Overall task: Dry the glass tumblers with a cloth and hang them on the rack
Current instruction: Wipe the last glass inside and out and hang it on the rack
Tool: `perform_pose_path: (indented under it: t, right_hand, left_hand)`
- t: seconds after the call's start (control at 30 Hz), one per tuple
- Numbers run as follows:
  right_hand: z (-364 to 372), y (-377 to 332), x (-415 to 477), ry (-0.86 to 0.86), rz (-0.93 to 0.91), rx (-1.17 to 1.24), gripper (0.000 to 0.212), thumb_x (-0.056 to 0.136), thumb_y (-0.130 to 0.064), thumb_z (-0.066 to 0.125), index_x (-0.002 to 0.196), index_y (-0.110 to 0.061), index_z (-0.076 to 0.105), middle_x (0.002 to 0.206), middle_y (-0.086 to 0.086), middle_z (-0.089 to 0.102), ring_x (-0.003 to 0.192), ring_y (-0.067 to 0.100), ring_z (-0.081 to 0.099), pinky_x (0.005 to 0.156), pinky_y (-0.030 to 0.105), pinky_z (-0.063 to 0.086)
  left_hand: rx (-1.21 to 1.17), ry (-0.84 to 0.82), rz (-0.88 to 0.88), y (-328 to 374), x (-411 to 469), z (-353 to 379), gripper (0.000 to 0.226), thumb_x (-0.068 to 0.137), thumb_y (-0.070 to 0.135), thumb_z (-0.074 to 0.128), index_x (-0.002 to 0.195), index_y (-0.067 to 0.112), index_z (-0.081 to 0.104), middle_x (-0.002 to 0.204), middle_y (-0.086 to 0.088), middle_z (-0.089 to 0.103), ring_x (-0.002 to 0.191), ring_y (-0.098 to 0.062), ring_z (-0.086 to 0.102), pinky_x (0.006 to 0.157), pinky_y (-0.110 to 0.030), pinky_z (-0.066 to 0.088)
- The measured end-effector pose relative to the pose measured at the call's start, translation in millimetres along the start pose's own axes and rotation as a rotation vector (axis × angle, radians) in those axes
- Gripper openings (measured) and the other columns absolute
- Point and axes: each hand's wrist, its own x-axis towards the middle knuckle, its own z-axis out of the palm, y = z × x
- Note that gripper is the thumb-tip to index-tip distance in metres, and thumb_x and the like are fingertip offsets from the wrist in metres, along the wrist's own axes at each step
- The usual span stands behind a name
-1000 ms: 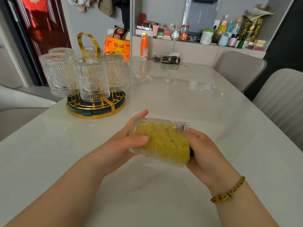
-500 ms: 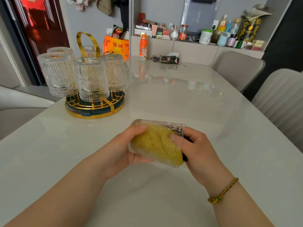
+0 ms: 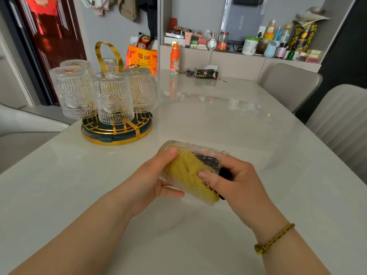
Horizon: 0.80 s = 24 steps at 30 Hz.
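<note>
Entry: drying step, judged to be the last tumbler.

The glass tumbler (image 3: 198, 150) is being held on its side just above the counter (image 3: 248, 120), at 6 o'clock in the view. Its closed end, at its own 9 o'clock, is being gripped by the left hand (image 3: 155, 177), thumb on top and fingers beneath. Its mouth, at 3 o'clock, is being worked by the right hand (image 3: 236, 181). The thumb is being pressed on the outer wall. The other fingers are hidden inside and are judged to be clenched on the yellow cloth (image 3: 184, 171), which is filling the bore.

The rack (image 3: 117, 135) is being left at 10 o'clock of the hands, well apart, close to the counter's edge. Five hung tumblers (image 3: 113, 98) are being carried on it upside down.

Hazards being noted (judgement only):
- The tumbler is being supported by one grip only. If the wall is damp, a slip is being risked as the cloth is twisted, with chipping on the hard counter.
- The cloth is packed tightly, so a sharp pull could jerk the glass out of the left hand.
- The rim is being loaded by thumb pressure, and cracking is possible.
- No free peg is being seen from here. The neighbouring glasses could be knocked, or the rack pushed toward the edge, during hanging.
</note>
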Motion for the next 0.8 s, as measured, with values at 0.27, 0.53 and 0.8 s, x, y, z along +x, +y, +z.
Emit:
perform_pose_path:
  t: [0.27,0.53,0.8]
  right_hand:
    - [6.6,3.7,2.4,0.037,0.354,0.672,0.022,0.068,-0.010,0.054,0.061,-0.012,0.074,0.064,0.004,0.071,0.053,0.012,0.066,0.044,0.021,0.051]
    - [9.1,7.3,-2.4,0.018,-0.065,-0.113,0.034,0.068,-0.008,0.072,0.075,-0.041,0.067,0.074,-0.022,0.069,0.075,-0.008,0.062,0.065,0.006,0.045]
    - [13.0,6.0,4.1,0.106,0.383,0.833,0.024,0.061,-0.016,0.050,0.057,-0.013,0.074,0.065,0.004,0.071,0.054,0.012,0.066,0.042,0.017,0.049]
  left_hand:
    - [-0.129,-0.108,0.178,3.3,0.9,-11.6,0.096,0.026,0.045,0.090,0.114,0.028,0.055,0.095,0.005,0.071,0.090,-0.013,0.067,0.071,-0.022,0.054]
    - [-0.174,0.033,-0.030,-1.4,-0.9,3.6,0.029,0.065,0.036,0.055,0.083,0.017,0.066,0.083,-0.005,0.071,0.069,-0.014,0.068,0.059,-0.027,0.057]
    - [-0.144,-0.090,0.123,3.5,2.1,-14.3,0.093,0.038,0.041,0.086,0.122,0.017,0.054,0.105,-0.001,0.067,0.096,-0.013,0.064,0.074,-0.022,0.053]
